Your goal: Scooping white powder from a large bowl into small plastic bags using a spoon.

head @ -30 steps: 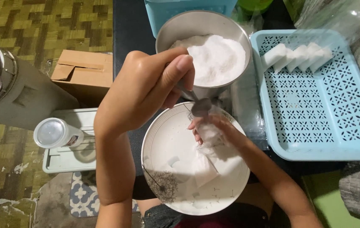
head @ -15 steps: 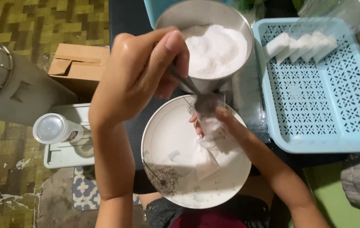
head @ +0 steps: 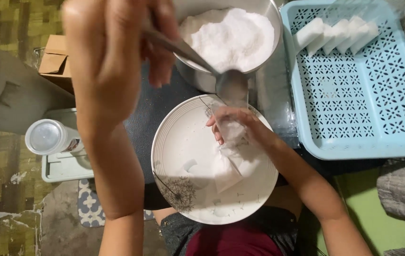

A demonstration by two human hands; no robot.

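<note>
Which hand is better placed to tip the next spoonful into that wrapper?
Left, probably: the left hand holds the metal spoon right above the white wrapper, while the right hand is busy holding that wrapper over the white plate.

Plate [head: 183,142] – white, ribbed rim, dark dandelion print at its lower left. Right of the plate: pale blue tray [head: 354,95] with a floral cut-out lattice, holding white folded pieces [head: 335,31]. Above the plate: steel bowl [head: 197,76] of white powder [head: 231,38]. Spoon [head: 231,85] – silver. Left of the plate: yellow-green patterned floor [head: 3,23], brown box [head: 55,59].
</note>
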